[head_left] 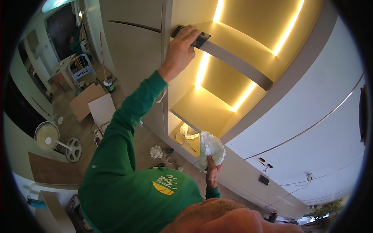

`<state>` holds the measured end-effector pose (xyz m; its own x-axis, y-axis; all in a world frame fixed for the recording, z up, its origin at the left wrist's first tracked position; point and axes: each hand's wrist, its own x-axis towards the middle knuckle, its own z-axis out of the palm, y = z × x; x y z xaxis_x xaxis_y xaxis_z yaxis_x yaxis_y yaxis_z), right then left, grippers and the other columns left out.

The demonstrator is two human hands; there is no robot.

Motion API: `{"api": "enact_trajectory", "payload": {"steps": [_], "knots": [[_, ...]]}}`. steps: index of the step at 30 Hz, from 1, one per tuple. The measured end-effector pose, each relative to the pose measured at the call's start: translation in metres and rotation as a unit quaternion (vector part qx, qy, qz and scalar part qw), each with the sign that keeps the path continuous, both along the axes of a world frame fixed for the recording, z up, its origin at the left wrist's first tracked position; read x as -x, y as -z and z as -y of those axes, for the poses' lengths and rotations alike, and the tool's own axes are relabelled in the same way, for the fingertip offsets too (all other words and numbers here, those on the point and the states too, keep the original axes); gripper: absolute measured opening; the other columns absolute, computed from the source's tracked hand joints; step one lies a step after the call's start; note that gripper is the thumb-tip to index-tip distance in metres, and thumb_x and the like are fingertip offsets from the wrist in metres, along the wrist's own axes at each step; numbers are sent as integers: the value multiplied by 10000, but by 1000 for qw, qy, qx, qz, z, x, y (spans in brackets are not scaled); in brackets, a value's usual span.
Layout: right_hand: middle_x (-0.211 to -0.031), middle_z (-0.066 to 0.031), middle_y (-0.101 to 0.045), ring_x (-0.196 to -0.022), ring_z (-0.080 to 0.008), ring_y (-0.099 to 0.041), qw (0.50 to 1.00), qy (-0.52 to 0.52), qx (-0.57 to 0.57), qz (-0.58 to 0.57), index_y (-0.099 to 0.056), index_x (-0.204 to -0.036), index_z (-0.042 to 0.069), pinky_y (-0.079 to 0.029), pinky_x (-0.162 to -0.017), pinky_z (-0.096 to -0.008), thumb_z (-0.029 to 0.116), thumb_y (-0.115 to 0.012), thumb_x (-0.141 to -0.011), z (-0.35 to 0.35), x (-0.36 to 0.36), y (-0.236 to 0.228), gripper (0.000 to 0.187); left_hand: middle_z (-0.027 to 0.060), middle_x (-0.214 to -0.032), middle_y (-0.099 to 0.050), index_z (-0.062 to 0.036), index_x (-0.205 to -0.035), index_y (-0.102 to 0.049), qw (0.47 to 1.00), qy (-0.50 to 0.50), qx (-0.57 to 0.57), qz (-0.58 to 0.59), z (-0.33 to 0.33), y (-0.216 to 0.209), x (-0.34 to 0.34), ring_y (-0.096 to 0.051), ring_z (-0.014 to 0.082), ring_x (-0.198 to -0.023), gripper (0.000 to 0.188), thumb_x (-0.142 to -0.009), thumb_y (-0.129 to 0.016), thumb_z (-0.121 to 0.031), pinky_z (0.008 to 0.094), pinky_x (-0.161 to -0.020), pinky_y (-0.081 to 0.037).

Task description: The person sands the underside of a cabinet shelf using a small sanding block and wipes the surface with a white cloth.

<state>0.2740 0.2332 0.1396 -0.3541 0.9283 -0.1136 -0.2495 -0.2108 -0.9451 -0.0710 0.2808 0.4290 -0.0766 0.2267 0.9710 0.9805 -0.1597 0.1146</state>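
Observation:
My left hand (pixel 182 49) reaches up and presses a flat black pad (pixel 201 40) against the left end of the upper shelf's front edge (pixel 237 62); fingers are bent over the pad. What the pad is made of I cannot make out. Lower down, my right hand (pixel 212 173) grips a pale, crumpled, ragged-edged sheet (pixel 212 149), with the thumb on its face. Whether it is cloth or paper I cannot tell. The sheet is in front of the lit cabinet's lowest compartment, where another crumpled pale piece (pixel 189 131) lies.
Light strips (pixel 243 96) glow inside the cabinet. Closed doors (pixel 134 50) adjoin it on the left. A fan (pixel 47 136), boards (pixel 88 101), a bucket (pixel 109 85) and a crumpled white wad (pixel 156 152) are on the floor. Wires (pixel 268 167) hang from the right wall. Another person (pixel 76 43) is far back.

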Motion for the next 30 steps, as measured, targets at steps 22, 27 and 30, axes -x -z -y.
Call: {"api": "enact_trajectory", "payload": {"steps": [22, 27, 30], "knots": [[-1029, -41, -674, -816, -122, -619, 999, -33, 7, 12, -633, -1248, 4, -491, -626, -268, 162, -694, -930, -1, 10, -5, 361, 234, -1227, -661, 55, -1176, -631, 984, -144, -24, -100, -12, 10, -10, -618, 404, -1192, 443, -736, -668, 35, 483, -1053, -496], [-1010, -35, -687, -845, -125, -618, 997, -80, -2, 21, -642, -1242, -15, -491, -691, -279, 157, -698, -939, -2, 14, -3, 353, 220, -1251, -645, 26, -1203, -639, 989, -120, -18, -80, -14, 15, -27, -606, 374, -1224, 473, -731, -651, 53, 471, -1045, -504], [-1027, -38, -691, -893, -134, -619, 998, -64, 17, 17, -642, -1246, -24, -501, -755, -295, 158, -694, -942, 2, 8, -14, 358, 184, -1199, -691, 4, -1199, -657, 998, -24, -64, 17, 36, 8, 18, -688, 313, -1081, 460, -754, -579, 93, 391, -912, -565]]}}
